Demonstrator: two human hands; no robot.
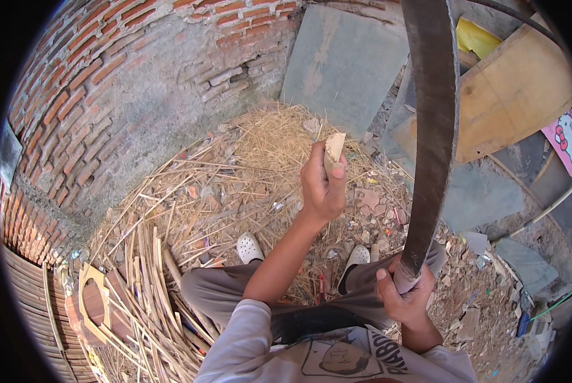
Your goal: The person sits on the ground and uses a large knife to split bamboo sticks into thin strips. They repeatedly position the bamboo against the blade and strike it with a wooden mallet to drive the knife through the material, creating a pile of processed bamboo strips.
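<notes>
My left hand (324,188) is closed around a short, pale piece of wood (334,150), held out in front of me with its rough end pointing up. The part of it inside my palm is hidden. In my right hand (408,297) is a machete (431,127), gripped low by its handle. Its long, dark, slightly curved blade rises past the top of the view, to the right of the wood and apart from it. My fingers cover most of the handle.
Long split strips (148,300) lie heaped at the left. Straw and shavings (273,140) cover the rubble floor ahead, before a brick wall (139,83). A grey sheet (343,70) and a tan board (509,96) lean at the back. My light clogs (249,247) stand among the debris.
</notes>
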